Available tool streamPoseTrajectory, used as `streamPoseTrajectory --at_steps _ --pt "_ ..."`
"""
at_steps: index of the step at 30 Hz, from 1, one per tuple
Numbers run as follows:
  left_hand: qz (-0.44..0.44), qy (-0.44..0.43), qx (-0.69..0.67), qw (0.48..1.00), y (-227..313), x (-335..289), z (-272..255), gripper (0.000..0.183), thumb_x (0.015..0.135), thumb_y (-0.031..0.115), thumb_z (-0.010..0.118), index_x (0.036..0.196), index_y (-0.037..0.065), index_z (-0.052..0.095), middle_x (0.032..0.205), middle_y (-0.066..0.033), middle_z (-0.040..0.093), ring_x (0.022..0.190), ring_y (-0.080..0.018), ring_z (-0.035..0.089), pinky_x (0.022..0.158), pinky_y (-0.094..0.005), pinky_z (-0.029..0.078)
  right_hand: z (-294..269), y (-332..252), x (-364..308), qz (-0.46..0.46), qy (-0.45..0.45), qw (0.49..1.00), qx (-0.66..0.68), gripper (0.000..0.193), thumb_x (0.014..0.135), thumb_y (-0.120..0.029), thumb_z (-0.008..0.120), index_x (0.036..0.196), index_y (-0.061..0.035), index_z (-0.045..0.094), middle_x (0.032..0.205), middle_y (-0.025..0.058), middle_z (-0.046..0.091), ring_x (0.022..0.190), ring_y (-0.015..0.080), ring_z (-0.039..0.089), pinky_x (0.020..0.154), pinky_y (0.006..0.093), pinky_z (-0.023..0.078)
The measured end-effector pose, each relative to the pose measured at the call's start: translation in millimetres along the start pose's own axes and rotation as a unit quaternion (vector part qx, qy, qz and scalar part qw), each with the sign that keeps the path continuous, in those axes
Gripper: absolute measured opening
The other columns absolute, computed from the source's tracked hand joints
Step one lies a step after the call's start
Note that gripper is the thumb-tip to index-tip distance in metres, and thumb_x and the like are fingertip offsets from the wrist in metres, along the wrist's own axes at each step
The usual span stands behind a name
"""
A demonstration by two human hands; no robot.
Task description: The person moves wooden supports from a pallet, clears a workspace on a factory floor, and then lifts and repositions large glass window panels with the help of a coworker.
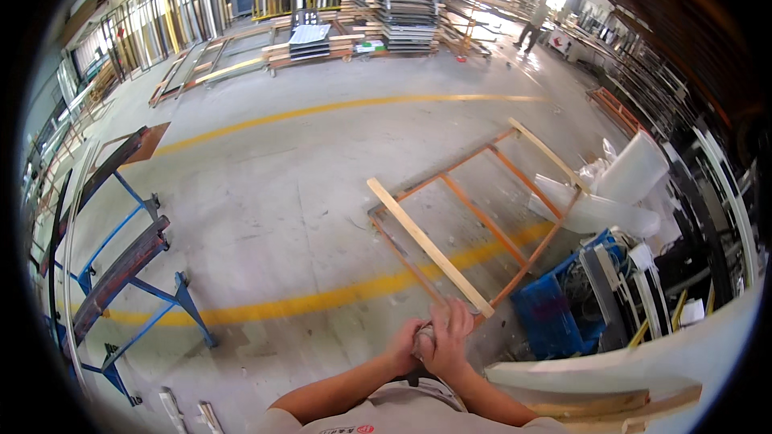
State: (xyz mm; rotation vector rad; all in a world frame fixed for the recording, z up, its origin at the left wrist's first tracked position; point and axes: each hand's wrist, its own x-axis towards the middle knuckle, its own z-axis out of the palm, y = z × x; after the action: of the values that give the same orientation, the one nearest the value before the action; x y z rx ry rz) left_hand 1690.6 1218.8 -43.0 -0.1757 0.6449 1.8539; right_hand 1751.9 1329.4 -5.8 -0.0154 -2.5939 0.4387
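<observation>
My left hand (407,347) and my right hand (450,336) meet in front of my body, fingers curled in against each other. Between them shows a small greyish thing, too covered by the fingers to name. Just beyond the hands lies a low orange metal frame (482,214), like a flat cart, with several crossbars. One pale wooden slat (430,246) rests across its left side, its near end close to my right hand. A second slat (548,155) lies along the far right side.
Blue-legged trestles (178,299) stand at left. To the right are a blue bin (548,315) of scrap strips and a clear plastic film roll (635,167). Stacked panels (402,20) sit at the back, and a person (533,26) stands far off. Yellow lines (305,303) cross the floor.
</observation>
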Motion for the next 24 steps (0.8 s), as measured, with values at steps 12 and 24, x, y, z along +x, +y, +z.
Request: streamPoseTrajectory --at_steps 12,24 --pt "0.135 0.29 0.407 0.855 297.6 44.5 -76.4 0.028 0.084 0.023 0.062 0.067 0.002 0.064 0.056 0.0034 0.05 0.049 -0.0062 0.044 0.042 -0.0263 0.033 204.4 5.8 258.7 -0.058 -0.084 0.908 0.406 0.052 0.09 -0.029 0.044 0.129 0.006 0.042 0.124 0.0212 0.052 0.115 0.0368 0.048 0.1 0.042 0.032" --pt "0.335 0.224 0.692 0.598 560.4 169.5 -89.6 0.014 0.07 0.015 0.067 0.072 0.002 0.063 0.065 -0.0083 0.058 0.063 -0.0219 0.06 0.058 -0.0354 0.048 373.4 51.4 545.7 0.321 -0.399 0.466 0.721 0.071 0.097 -0.056 0.025 0.125 0.0058 0.047 0.106 0.014 0.061 0.1 0.0205 0.058 0.091 0.0325 0.044"
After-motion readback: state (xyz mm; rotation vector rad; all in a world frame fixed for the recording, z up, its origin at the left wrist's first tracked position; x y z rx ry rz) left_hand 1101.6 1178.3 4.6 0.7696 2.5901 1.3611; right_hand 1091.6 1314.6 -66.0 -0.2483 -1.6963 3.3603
